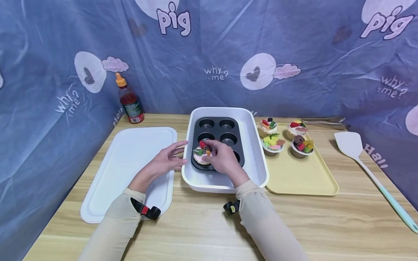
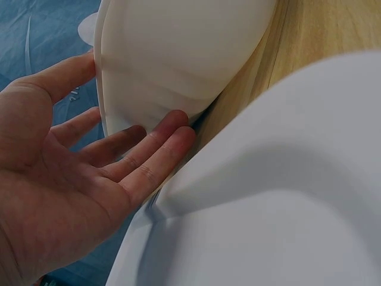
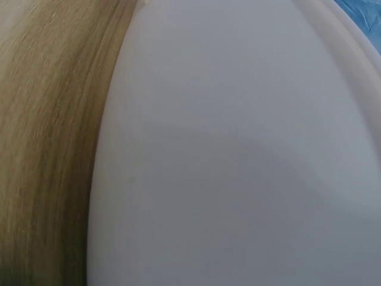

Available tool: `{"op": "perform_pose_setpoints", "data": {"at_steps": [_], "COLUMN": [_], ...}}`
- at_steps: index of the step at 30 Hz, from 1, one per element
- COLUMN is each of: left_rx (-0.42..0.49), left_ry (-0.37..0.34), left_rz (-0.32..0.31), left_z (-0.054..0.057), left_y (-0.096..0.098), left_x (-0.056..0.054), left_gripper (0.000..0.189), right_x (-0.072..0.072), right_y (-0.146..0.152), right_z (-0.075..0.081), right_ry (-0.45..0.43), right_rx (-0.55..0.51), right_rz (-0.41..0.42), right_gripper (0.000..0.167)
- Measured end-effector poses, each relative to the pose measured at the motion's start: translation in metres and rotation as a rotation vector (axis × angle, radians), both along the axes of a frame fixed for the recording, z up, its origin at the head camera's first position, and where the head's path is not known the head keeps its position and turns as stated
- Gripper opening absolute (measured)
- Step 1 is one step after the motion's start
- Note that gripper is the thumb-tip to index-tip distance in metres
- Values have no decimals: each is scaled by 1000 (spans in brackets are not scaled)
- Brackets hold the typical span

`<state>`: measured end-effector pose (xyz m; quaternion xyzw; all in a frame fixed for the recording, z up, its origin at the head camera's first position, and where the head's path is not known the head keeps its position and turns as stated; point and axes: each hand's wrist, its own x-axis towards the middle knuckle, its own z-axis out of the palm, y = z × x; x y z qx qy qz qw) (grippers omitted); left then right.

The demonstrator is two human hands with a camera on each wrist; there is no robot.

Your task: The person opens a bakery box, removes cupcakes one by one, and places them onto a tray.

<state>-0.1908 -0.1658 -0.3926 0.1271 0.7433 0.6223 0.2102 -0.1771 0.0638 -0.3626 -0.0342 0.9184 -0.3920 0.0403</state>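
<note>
A cupcake (image 1: 201,156) with pink cream and fruit pieces on top sits over the front left cup of a dark muffin pan (image 1: 217,129). My right hand (image 1: 225,157) pinches the cupcake from the right, between thumb and fingers. The pan lies inside a deep white tray (image 1: 253,159). My left hand (image 1: 166,159) is beside that tray's left wall, its fingers spread and relaxed, fingertips at the wall. In the left wrist view the left palm (image 2: 65,196) shows with nothing in it. The right wrist view has only the white tray's outer wall (image 3: 226,155) and wood; the hand is hidden there.
A flat white tray (image 1: 130,159) lies on the left. On the right, a yellow tray (image 1: 300,177) bears several cupcakes (image 1: 302,146). Metal tongs (image 1: 324,122) lie behind it, and a spatula (image 1: 369,166) lies at far right. A sauce bottle (image 1: 130,101) stands at the back left.
</note>
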Motion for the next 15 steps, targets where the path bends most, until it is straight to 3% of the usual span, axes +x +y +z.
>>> {"op": "perform_pose_setpoints", "data": {"at_steps": [15], "left_rx": [6], "left_ry": [9], "left_rz": [-8], "left_z": [0], "left_y": [0], "left_x": [0], "left_gripper": [74], "right_x": [3], "right_y": [-2], "right_z": [1], "right_ry": [24], "right_rx": [10], "right_rz": [3], "right_gripper": [55]}}
